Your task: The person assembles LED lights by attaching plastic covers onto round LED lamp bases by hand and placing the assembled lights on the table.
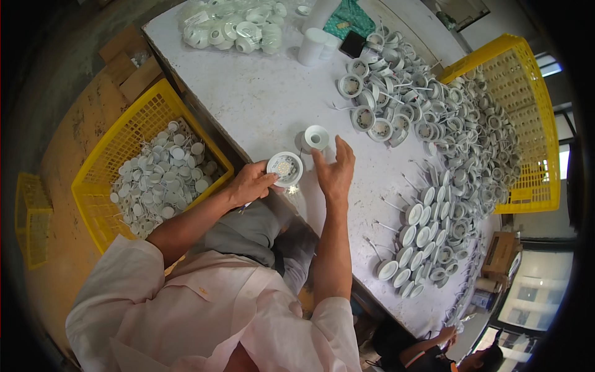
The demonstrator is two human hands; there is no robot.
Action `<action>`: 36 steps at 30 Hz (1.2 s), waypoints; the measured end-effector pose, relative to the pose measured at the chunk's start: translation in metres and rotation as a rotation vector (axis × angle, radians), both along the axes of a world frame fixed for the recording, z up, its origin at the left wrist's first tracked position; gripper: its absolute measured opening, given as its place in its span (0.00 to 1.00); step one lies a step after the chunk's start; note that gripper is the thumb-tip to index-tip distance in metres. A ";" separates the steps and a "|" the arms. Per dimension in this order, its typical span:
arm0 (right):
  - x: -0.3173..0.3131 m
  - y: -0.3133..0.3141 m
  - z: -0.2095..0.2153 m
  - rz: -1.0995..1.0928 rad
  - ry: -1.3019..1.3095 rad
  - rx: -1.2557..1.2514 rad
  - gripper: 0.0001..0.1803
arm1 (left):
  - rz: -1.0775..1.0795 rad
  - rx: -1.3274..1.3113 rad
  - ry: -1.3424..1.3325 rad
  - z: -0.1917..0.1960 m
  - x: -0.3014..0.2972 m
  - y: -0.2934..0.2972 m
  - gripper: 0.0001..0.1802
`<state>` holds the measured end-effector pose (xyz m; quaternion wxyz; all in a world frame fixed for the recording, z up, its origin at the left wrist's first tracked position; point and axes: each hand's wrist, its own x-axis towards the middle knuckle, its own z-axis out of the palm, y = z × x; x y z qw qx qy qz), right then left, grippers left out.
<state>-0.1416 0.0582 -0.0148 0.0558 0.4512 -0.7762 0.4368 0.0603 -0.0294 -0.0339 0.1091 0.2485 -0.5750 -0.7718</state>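
Observation:
My left hand grips a round white LED downlight by its rim, with the face showing yellowish dots turned up. A smaller white ring-shaped cover with a round centre opening sits on the table just beyond. Beside it is my right hand, thumb and fingers apart. Its thumb tip overlaps the near edge of the cover; whether it touches I cannot tell. To the right, several downlights lie tilted in rows with their wires pointing left, and a large heap of more downlights spreads behind them.
A yellow basket at the left holds many small white round parts with wires. Another yellow basket lies tipped behind the heap. At the far edge are a plastic bag of white covers, white rolls and a green cloth. Another person is at the lower right.

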 end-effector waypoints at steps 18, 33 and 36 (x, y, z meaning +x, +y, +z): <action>0.004 -0.018 0.009 -0.060 -0.201 -0.117 0.25 | 0.138 0.251 0.131 0.002 -0.009 -0.001 0.19; 0.049 0.061 0.024 0.068 -0.145 -0.103 0.35 | 0.054 -0.009 0.119 0.022 -0.039 0.029 0.19; 0.049 0.068 0.017 0.085 -0.137 -0.098 0.39 | 0.017 -0.044 0.092 0.028 -0.042 0.037 0.18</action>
